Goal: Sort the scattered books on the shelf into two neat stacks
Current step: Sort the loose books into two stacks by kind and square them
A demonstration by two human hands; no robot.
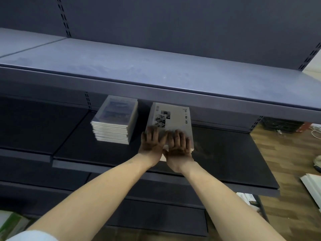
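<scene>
two stacks of white books sit side by side on the dark shelf at the frame's centre. the left stack is tall and squared. the right stack shows a cover with photos and sideways lettering, its near edge hidden.

Dark grey metal shelving unit with slotted uprights fills the view. Wood-pattern floor at right. White cables and white boards lie there. Light dim.

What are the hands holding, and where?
Nothing is gripped. Both hands, left and right, press flat on the white book stack's near end.
</scene>
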